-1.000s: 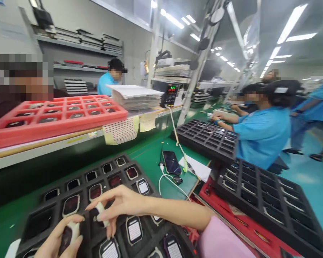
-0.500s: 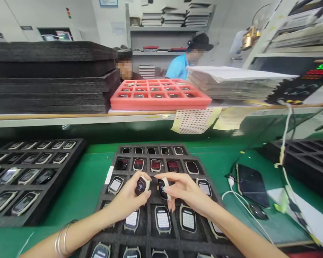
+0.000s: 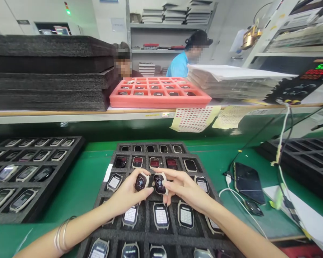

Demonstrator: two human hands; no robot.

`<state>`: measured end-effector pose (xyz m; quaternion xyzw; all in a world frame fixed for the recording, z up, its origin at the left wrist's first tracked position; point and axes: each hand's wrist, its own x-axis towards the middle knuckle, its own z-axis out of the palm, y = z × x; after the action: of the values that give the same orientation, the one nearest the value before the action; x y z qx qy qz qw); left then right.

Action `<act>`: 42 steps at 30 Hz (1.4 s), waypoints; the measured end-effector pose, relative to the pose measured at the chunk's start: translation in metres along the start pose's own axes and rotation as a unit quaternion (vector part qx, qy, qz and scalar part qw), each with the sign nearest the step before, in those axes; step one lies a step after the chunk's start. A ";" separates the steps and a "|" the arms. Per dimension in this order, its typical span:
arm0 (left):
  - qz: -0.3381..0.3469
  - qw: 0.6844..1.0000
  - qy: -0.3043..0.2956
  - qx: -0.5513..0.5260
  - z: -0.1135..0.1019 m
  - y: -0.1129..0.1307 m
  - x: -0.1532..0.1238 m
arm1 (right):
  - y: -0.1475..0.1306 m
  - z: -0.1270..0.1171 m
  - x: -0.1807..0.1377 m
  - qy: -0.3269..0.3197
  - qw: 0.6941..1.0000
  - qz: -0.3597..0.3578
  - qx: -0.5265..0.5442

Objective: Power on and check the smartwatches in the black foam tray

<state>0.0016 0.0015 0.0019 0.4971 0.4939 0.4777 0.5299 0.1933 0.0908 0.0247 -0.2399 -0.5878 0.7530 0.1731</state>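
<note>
My left hand [image 3: 134,188] is closed on a smartwatch body [image 3: 141,182] with a lit dark screen. Close beside it, my right hand [image 3: 179,186] grips a second smartwatch body [image 3: 159,183], thumb at its edge and screen tilted up. Neither watch has a strap. Both are held just above a black foam tray [image 3: 148,238], whose pockets hold several more watch bodies. Some of these, such as the watch in the middle pocket [image 3: 160,216], show white lit screens; others farther back look dark or reddish.
Another foam tray of watches [image 3: 40,193] lies at the left. At the right are a phone [image 3: 249,182], white cables and a black tray [image 3: 301,161]. The shelf carries stacked black foam [image 3: 48,82], a red tray [image 3: 160,102] and a power supply [image 3: 303,82]. Two people are behind it.
The watch in my right hand has turned so that its screen faces me more. The left watch has also tilted slightly toward me. Both hands stay over the tray.
</note>
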 end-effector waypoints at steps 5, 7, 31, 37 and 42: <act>-0.003 0.991 -0.005 -0.133 0.001 0.002 0.000 | -0.002 0.003 0.002 0.013 0.999 0.010 0.029; -0.018 0.983 -0.004 -0.183 0.000 -0.001 0.000 | -0.002 0.002 0.003 0.027 0.999 0.010 0.023; 0.017 0.999 0.011 -0.034 -0.004 -0.002 -0.002 | 0.000 0.004 0.005 0.014 1.000 -0.021 -0.001; 0.010 0.998 0.001 0.060 -0.007 -0.003 -0.006 | 0.002 0.004 0.004 0.007 1.000 -0.021 -0.008; 0.019 0.999 -0.001 0.039 -0.005 -0.002 -0.005 | 0.002 0.003 0.001 -0.017 0.999 -0.044 -0.006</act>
<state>-0.0039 -0.0037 -0.0001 0.5272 0.5020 0.4675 0.5014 0.1905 0.0880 0.0230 -0.2019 -0.6055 0.7449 0.1942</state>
